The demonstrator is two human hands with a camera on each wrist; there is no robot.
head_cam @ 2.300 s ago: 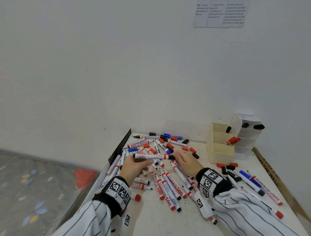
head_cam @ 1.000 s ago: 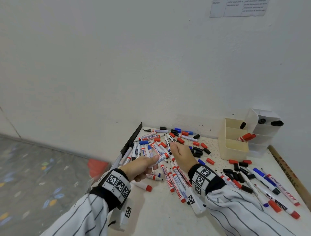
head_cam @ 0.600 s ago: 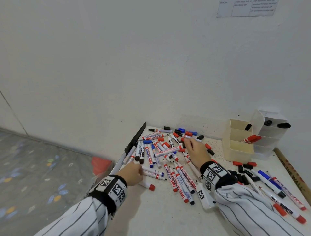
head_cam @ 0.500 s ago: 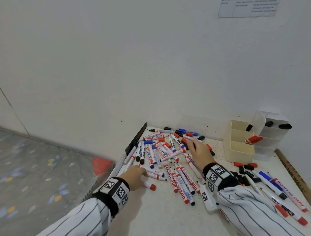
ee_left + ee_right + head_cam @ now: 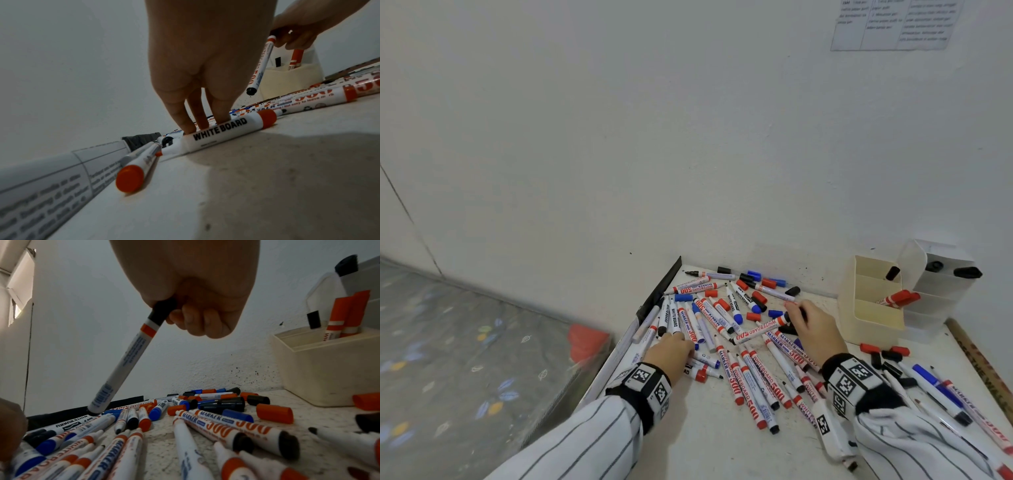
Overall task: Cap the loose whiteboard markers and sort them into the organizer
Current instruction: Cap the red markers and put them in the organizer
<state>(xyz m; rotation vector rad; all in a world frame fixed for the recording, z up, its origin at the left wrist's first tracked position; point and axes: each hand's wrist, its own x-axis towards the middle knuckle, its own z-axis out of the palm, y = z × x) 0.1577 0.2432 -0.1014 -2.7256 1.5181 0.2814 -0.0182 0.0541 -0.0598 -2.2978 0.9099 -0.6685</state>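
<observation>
Gripping a marker (image 5: 125, 363) by its black cap in our right hand (image 5: 813, 329), above the pile.
Our left hand (image 5: 201, 68) presses straight fingers among the near-left markers; the organizer (image 5: 873, 308) stands far right.

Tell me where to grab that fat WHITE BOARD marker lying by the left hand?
Pinch the WHITE BOARD marker at the middle of its white barrel, straight down from above: thumb on the near side, fingers on the far. It lies flat on the table, near side clear, and the left hand reaches down just behind it.
</observation>
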